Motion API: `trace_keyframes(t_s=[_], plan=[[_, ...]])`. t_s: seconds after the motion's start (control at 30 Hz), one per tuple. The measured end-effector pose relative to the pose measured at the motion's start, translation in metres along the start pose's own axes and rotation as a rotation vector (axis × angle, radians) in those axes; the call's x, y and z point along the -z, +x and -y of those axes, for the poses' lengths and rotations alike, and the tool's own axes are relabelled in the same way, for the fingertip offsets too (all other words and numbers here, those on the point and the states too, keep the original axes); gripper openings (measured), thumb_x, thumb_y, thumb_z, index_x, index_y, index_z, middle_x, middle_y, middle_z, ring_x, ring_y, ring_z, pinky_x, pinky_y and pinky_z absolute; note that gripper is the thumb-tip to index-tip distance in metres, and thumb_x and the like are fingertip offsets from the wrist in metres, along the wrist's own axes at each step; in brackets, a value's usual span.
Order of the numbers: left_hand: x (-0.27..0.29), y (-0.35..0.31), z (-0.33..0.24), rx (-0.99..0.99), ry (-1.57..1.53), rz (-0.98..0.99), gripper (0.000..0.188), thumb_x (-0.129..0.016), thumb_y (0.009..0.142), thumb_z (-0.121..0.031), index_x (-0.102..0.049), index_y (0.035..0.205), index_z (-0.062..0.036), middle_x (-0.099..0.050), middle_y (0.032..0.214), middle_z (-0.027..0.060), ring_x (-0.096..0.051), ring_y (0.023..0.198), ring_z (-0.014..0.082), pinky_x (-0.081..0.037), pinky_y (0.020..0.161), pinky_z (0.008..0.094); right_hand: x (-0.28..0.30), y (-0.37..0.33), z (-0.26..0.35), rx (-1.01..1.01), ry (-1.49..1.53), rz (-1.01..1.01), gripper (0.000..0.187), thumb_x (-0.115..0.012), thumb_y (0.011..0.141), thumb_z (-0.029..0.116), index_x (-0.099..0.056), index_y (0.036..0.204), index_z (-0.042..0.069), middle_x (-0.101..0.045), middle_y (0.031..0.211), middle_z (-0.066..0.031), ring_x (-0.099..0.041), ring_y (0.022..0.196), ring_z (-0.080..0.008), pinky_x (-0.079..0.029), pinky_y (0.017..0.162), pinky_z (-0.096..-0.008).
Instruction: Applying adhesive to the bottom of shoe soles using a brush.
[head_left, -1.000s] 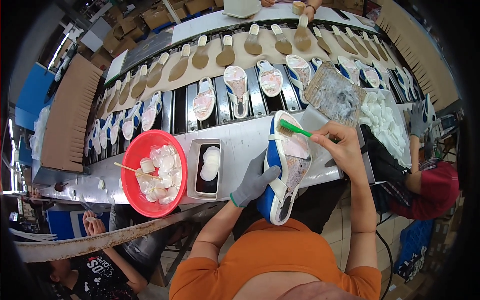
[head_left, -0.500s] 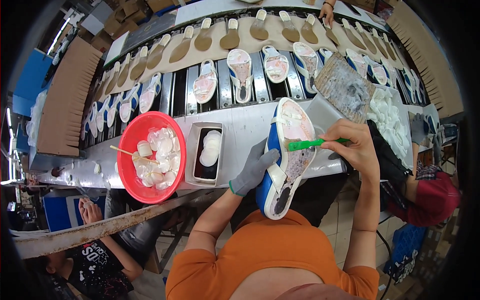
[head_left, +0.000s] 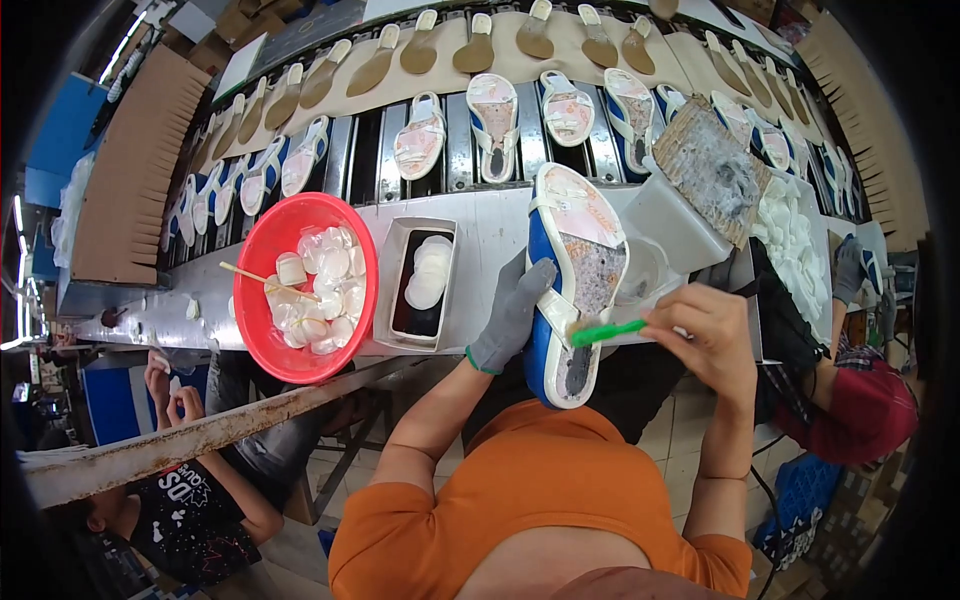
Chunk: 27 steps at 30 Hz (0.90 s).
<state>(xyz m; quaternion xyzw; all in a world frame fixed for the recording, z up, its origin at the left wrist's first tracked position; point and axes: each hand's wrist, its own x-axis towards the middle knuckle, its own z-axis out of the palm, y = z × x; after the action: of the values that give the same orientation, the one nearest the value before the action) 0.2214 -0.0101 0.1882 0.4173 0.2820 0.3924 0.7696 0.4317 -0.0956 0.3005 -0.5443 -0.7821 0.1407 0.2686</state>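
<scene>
In my gloved left hand (head_left: 508, 318) is a blue and white sandal (head_left: 592, 265) on its last, its underside facing up and its toe pointing away from me. My fingers are wrapped round its left side, with the thumb over the edge. My bare right hand (head_left: 705, 335) pinches the handle of a green toothbrush-like brush (head_left: 612, 331). The bristle end is at the narrow waist of the sandal's underside, near the white strap edge. Behind the sandal stands a pale translucent container (head_left: 690, 225), with a stained board (head_left: 712, 165) leaning on it.
A red basin (head_left: 248, 300) of white discs and a white box (head_left: 450, 270) with discs stand left. Beyond, a conveyor carries upturned sandals (head_left: 494, 130) and brown soles (head_left: 420, 50). White pieces (head_left: 790, 235) are piled right. People sit both sides; a rusty bar (head_left: 200, 420) runs lower left.
The brush has moved down along the underside, from the forefoot to the waist. My left hand and the sandal sit slightly higher in view. A co-worker's hand at the far conveyor is gone.
</scene>
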Motion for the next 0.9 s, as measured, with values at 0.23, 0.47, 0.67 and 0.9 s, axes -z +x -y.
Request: trace_keyframes(t_s=[0.23, 0.47, 0.67, 0.9], plan=[[0.0, 0.0, 0.001, -0.014, 0.058, -0.014, 0.061, -0.049, 0.091, -0.045, -0.049, 0.124, 0.0063, -0.061, 0.109, 0.0131, -0.059, 0.093, 0.0154, -0.048, 0.08, 0.0288, -0.017, 0.006, -0.013, -0.257, 0.22, -0.401, 0.009, -0.074, 0.075, 0.004, -0.069, 0.083, 0.003, -0.064, 0.075, -0.0021, -0.059, 0.061, -0.0146, -0.042, 0.05, -0.0267], [0.008, 0.006, 0.03, -0.049, -0.141, -0.114, 0.05, -0.041, 0.098, -0.045, -0.054, 0.11, 0.0017, -0.061, 0.096, 0.0084, -0.058, 0.084, 0.0128, -0.048, 0.074, 0.03, -0.023, 0.003, 0.016, -0.161, 0.085, -0.246, 0.01, -0.074, 0.077, 0.007, -0.069, 0.085, 0.003, -0.062, 0.075, -0.0064, -0.06, 0.061, -0.0178, -0.045, 0.053, -0.0282], [0.027, 0.014, 0.067, -0.309, 0.323, -0.148, 0.052, -0.041, 0.098, -0.046, -0.054, 0.111, 0.0025, -0.062, 0.096, 0.0086, -0.059, 0.084, 0.0137, -0.049, 0.073, 0.0301, -0.028, 0.011, 0.033, -0.079, 0.105, -0.12, 0.009, -0.073, 0.077, 0.002, -0.068, 0.084, -0.001, -0.064, 0.075, -0.0091, -0.061, 0.064, -0.0154, -0.045, 0.057, -0.0258], [0.007, 0.002, 0.03, -0.107, 0.053, -0.11, 0.056, -0.039, 0.097, -0.048, -0.053, 0.116, 0.0031, -0.063, 0.1, 0.0093, -0.059, 0.087, 0.0144, -0.048, 0.075, 0.0293, -0.025, 0.023, 0.028, -0.128, 0.17, -0.171, 0.012, -0.074, 0.078, 0.013, -0.07, 0.083, 0.003, -0.063, 0.073, -0.008, -0.059, 0.059, -0.0171, -0.043, 0.051, -0.0277]])
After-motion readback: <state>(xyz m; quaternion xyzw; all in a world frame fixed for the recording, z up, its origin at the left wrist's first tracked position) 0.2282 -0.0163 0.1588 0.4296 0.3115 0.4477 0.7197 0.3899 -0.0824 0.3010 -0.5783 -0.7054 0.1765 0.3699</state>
